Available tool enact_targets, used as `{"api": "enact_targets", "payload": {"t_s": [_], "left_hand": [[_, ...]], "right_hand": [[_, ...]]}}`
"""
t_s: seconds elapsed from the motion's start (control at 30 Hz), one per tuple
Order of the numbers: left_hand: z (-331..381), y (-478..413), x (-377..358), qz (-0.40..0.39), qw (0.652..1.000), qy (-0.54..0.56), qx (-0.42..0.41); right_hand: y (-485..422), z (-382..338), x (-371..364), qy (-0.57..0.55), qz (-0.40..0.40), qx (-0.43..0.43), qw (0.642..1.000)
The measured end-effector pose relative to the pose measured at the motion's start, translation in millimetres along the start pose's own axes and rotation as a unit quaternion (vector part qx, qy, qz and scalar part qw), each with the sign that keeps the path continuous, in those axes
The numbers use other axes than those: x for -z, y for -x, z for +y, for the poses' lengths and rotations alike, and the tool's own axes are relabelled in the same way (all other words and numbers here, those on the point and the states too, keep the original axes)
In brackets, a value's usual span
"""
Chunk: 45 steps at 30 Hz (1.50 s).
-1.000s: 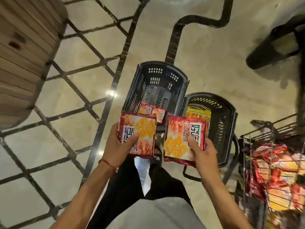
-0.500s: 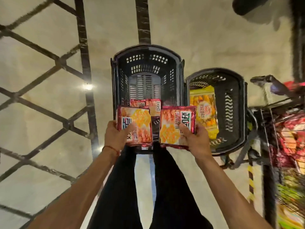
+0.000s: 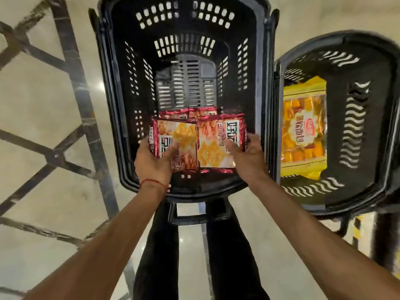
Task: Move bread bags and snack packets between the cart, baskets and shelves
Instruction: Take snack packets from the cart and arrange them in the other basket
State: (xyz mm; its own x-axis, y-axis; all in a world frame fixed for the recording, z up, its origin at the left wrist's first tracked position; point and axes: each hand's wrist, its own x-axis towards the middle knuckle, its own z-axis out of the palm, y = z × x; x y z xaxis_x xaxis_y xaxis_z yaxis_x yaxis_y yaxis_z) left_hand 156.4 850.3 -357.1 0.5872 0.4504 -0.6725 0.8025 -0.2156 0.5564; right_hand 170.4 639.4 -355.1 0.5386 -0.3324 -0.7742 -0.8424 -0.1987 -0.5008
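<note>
My left hand (image 3: 154,164) grips a red snack packet (image 3: 176,140) by its near edge, thumb on top. My right hand (image 3: 246,158) grips a second red snack packet (image 3: 218,140) the same way. Both packets are inside the mouth of the left black basket (image 3: 112,87), side by side and touching. Beneath them, more red packets (image 3: 188,112) lie on the basket floor, mostly hidden. The right black basket (image 3: 381,118) holds a yellow bread bag (image 3: 303,126) lying flat.
The baskets stand side by side on a pale marble floor with dark inlaid lines (image 3: 73,61). My legs in dark trousers (image 3: 160,245) stand just behind the left basket's handle (image 3: 194,215). Something yellow and blurred sits at the far right edge (image 3: 368,230).
I have leaned in over the baskets, so they fill the view. Both hands have lowered the two red packets from above the rim into the left basket. The cart has left the view.
</note>
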Motion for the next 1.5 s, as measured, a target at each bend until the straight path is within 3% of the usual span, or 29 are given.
{"api": "enact_targets", "payload": {"t_s": [0.17, 0.3, 0.63, 0.97, 1.13, 1.3, 1.4, 1.5], "left_hand": [[-16.5, -42.3, -32.5, 0.043, 0.998, -0.017, 0.032], [-24.4, -73.2, -54.1, 0.078, 0.99, -0.098, 0.062], [-59.4, -132.7, -104.9, 0.039, 0.983, -0.125, 0.126], [-77.0, -129.5, -105.9, 0.037, 0.974, -0.207, 0.079], [-76.5, -138.2, -106.4, 0.075, 0.979, -0.167, 0.084], [-87.8, -132.5, -110.2, -0.012, 0.986, -0.159, 0.048], [-93.1, -129.8, -110.0, -0.097, 0.953, -0.288, 0.013], [-84.6, -125.8, -105.1, -0.152, 0.918, -0.364, 0.031]], "right_hand": [[-48.6, 10.2, -27.2, 0.061, 0.001, 0.02, 0.998], [-88.9, 12.7, -53.8, 0.084, -0.006, 0.016, 0.996], [-160.9, 51.9, -101.3, 0.132, 0.05, -0.005, 0.99], [-157.0, 65.7, -101.0, 0.232, 0.014, 0.006, 0.973], [-142.9, 64.2, -96.5, 0.298, -0.064, 0.032, 0.952], [-144.1, 63.7, -95.0, 0.442, -0.128, 0.08, 0.884], [-147.3, 63.8, -89.4, 0.506, -0.165, 0.065, 0.844], [-145.1, 58.0, -82.5, 0.513, -0.187, 0.05, 0.836]]}}
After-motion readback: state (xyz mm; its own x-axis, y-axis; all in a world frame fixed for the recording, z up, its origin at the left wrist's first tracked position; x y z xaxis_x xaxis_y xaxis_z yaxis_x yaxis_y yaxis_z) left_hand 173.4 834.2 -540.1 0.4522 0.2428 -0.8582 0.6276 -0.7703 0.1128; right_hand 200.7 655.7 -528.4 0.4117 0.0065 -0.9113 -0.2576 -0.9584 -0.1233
